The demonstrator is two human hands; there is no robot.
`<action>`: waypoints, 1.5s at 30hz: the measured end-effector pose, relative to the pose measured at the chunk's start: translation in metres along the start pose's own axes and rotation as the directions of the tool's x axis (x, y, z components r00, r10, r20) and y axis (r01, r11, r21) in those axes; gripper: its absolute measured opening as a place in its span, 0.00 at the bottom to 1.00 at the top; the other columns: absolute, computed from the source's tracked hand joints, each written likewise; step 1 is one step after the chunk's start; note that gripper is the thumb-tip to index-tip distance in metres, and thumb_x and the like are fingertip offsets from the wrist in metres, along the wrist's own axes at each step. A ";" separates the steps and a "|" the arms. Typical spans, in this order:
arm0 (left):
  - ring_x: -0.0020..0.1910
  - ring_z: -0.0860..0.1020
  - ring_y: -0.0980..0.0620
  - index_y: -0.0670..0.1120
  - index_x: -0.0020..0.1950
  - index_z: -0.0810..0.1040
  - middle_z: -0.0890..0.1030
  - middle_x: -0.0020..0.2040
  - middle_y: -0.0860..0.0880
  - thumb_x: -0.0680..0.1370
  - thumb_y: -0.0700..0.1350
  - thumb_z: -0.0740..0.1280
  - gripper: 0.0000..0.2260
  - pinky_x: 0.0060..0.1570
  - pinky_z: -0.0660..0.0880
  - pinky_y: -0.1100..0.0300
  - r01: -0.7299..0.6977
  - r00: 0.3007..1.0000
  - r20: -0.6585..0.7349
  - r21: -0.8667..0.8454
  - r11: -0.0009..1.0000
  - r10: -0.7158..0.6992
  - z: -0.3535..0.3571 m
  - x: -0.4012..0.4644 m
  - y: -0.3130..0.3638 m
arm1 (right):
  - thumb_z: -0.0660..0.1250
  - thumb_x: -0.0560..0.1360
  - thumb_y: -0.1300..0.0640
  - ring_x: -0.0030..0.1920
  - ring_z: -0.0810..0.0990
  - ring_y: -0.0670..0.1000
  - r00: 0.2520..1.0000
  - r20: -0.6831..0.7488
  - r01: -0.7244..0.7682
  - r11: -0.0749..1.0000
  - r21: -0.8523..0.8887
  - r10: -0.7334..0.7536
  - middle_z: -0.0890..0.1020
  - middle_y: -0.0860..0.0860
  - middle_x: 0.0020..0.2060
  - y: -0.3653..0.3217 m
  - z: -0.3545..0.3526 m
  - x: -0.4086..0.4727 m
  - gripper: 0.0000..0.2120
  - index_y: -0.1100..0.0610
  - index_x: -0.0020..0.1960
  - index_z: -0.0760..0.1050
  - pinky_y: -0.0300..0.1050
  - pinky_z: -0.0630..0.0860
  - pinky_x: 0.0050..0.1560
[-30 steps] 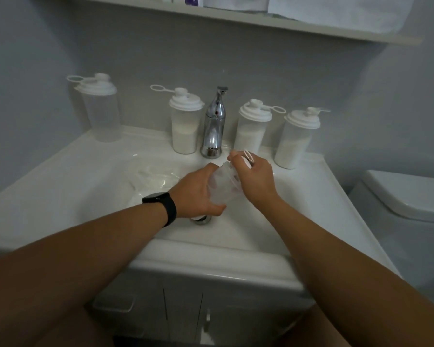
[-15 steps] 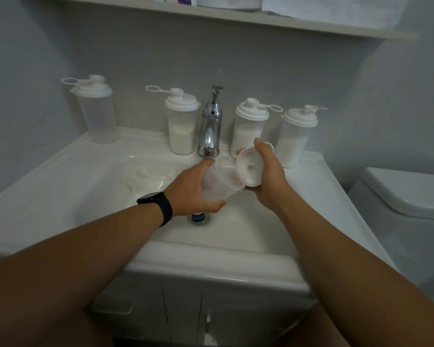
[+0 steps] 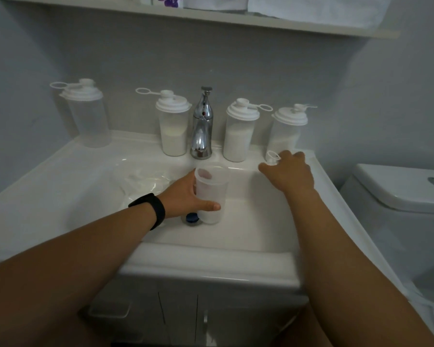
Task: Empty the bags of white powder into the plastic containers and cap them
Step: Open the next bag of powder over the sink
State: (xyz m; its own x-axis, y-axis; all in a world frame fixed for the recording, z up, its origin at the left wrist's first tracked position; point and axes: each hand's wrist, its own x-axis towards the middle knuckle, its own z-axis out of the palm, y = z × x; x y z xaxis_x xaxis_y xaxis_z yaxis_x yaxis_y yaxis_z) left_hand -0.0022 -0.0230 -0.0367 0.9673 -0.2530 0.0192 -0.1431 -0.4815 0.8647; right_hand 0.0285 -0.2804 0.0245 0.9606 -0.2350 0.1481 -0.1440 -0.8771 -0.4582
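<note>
My left hand [image 3: 186, 196] grips an open, empty clear plastic container [image 3: 212, 191] standing upright in the sink basin [image 3: 248, 221]. My right hand [image 3: 288, 175] rests on the sink's right rim and covers the container's white lid [image 3: 272, 157], of which only the ring tab shows. A clear plastic bag with white powder [image 3: 148, 182] lies in the basin to the left. Three capped containers hold white powder: one left of the tap [image 3: 173, 123] and two right of it [image 3: 239, 131] [image 3: 286, 131]. A capped empty container [image 3: 88, 116] stands at the far left.
A chrome tap [image 3: 202, 123] stands at the back middle of the sink. A blue drain plug [image 3: 191, 217] sits beside the held container. A toilet [image 3: 398, 201] is to the right. A shelf [image 3: 211, 18] with towels runs above.
My right hand took the lid off the container and carried it to the sink's right rim. My left hand lowered the opened container upright into the basin.
</note>
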 end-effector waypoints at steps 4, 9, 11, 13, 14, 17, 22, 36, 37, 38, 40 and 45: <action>0.59 0.79 0.63 0.54 0.71 0.71 0.80 0.62 0.60 0.67 0.49 0.84 0.37 0.58 0.76 0.67 0.009 0.999 0.034 0.002 1.000 -0.009 0.003 -0.001 -0.001 | 0.70 0.75 0.42 0.71 0.64 0.65 0.992 -0.057 -0.121 0.989 -0.090 0.116 0.65 0.59 0.71 0.012 0.002 0.001 0.30 0.56 0.71 0.69 0.56 0.65 0.69; 0.58 0.77 0.63 0.56 0.70 0.70 0.77 0.62 0.61 0.68 0.48 0.83 0.34 0.55 0.74 0.69 0.009 0.996 0.092 0.031 0.999 -0.011 0.010 -0.002 0.002 | 0.75 0.70 0.40 0.76 0.56 0.64 0.981 -0.040 -0.194 0.973 -0.127 0.190 0.56 0.58 0.75 0.015 0.004 -0.003 0.41 0.53 0.74 0.60 0.62 0.53 0.74; 0.59 0.78 0.61 0.56 0.70 0.70 0.77 0.63 0.61 0.68 0.48 0.83 0.35 0.56 0.75 0.67 0.019 0.995 0.094 0.029 0.999 -0.021 0.010 -0.002 0.002 | 0.78 0.68 0.43 0.75 0.55 0.63 0.984 -0.065 -0.174 0.980 -0.097 0.168 0.55 0.57 0.74 0.009 0.003 -0.004 0.46 0.50 0.76 0.55 0.63 0.53 0.75; 0.61 0.78 0.58 0.56 0.71 0.69 0.78 0.63 0.59 0.68 0.49 0.83 0.36 0.60 0.75 0.63 0.035 0.994 0.106 0.040 0.999 -0.039 0.010 0.000 0.000 | 0.80 0.67 0.47 0.73 0.58 0.62 0.988 -0.132 -0.086 0.995 -0.055 0.078 0.56 0.55 0.73 -0.003 0.004 -0.007 0.46 0.48 0.75 0.55 0.60 0.55 0.73; 0.62 0.78 0.56 0.56 0.72 0.68 0.77 0.64 0.58 0.68 0.49 0.84 0.38 0.61 0.75 0.61 0.043 0.993 0.111 0.054 0.998 -0.048 0.010 0.001 0.000 | 0.79 0.67 0.48 0.71 0.60 0.61 0.984 -0.177 -0.003 1.000 -0.027 -0.002 0.58 0.55 0.71 -0.010 0.005 -0.008 0.44 0.48 0.74 0.57 0.58 0.58 0.70; 0.65 0.75 0.52 0.56 0.75 0.61 0.75 0.67 0.55 0.68 0.49 0.84 0.44 0.63 0.74 0.57 0.070 0.987 0.139 0.102 0.992 -0.084 0.007 0.001 0.000 | 0.75 0.70 0.51 0.62 0.67 0.57 0.915 -0.248 0.330 0.944 0.004 -0.318 0.68 0.53 0.64 -0.024 0.012 -0.015 0.31 0.50 0.69 0.66 0.51 0.61 0.59; 0.69 0.73 0.51 0.56 0.78 0.52 0.71 0.68 0.52 0.67 0.46 0.84 0.51 0.69 0.74 0.52 0.119 0.964 0.227 0.109 0.987 -0.141 -0.013 -0.005 0.002 | 0.68 0.76 0.56 0.52 0.76 0.51 0.919 0.005 0.388 0.907 0.163 -0.394 0.78 0.47 0.49 -0.022 0.022 -0.017 0.14 0.50 0.61 0.77 0.48 0.73 0.52; 0.54 0.78 0.48 0.47 0.58 0.79 0.80 0.57 0.49 0.78 0.39 0.68 0.09 0.53 0.72 0.59 0.165 0.971 -0.234 0.492 0.855 -0.052 -0.084 -0.024 -0.012 | 0.71 0.74 0.57 0.53 0.79 0.55 0.830 0.423 0.439 0.894 -0.092 -0.364 0.78 0.49 0.46 -0.012 0.052 -0.016 0.12 0.45 0.38 0.71 0.45 0.73 0.53; 0.57 0.77 0.47 0.47 0.61 0.79 0.80 0.60 0.48 0.78 0.40 0.68 0.11 0.57 0.73 0.57 0.176 0.975 -0.211 0.545 0.820 -0.069 -0.086 -0.025 -0.014 | 0.73 0.73 0.55 0.53 0.79 0.55 0.806 0.487 0.446 0.886 -0.125 -0.337 0.78 0.49 0.46 -0.012 0.050 -0.017 0.10 0.47 0.40 0.73 0.45 0.72 0.52; 0.59 0.77 0.46 0.46 0.62 0.79 0.79 0.62 0.48 0.78 0.41 0.69 0.13 0.60 0.73 0.55 0.185 0.977 -0.197 0.586 0.789 -0.083 -0.087 -0.025 -0.014 | 0.75 0.73 0.53 0.52 0.78 0.53 0.776 0.557 0.450 0.879 -0.159 -0.297 0.78 0.49 0.46 -0.012 0.048 -0.019 0.09 0.50 0.41 0.75 0.44 0.72 0.51; 0.59 0.77 0.46 0.48 0.62 0.78 0.79 0.62 0.48 0.78 0.44 0.69 0.13 0.60 0.74 0.53 0.189 0.978 -0.192 0.638 0.746 -0.084 -0.087 -0.026 -0.013 | 0.76 0.73 0.49 0.47 0.76 0.52 0.710 0.671 0.429 0.887 -0.170 -0.215 0.78 0.49 0.43 -0.014 0.042 -0.025 0.10 0.52 0.44 0.76 0.42 0.71 0.44; 0.58 0.78 0.47 0.52 0.63 0.76 0.79 0.61 0.51 0.78 0.53 0.67 0.14 0.56 0.72 0.55 0.251 0.968 -0.193 0.738 0.626 -0.160 -0.089 -0.028 -0.013 | 0.76 0.72 0.46 0.30 0.70 0.49 0.473 0.879 0.265 0.962 -0.071 -0.066 0.78 0.48 0.35 -0.024 0.037 -0.043 0.12 0.53 0.42 0.79 0.39 0.63 0.30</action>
State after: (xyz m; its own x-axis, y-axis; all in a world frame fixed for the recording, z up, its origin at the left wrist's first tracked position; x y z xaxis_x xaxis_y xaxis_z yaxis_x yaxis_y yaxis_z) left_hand -0.0085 0.0648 -0.0045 0.9997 -0.0053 -0.0229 -0.0012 -0.9845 0.1754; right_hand -0.0008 -0.2332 -0.0035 0.6723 0.3148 -0.6700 0.0996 -0.9353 -0.3395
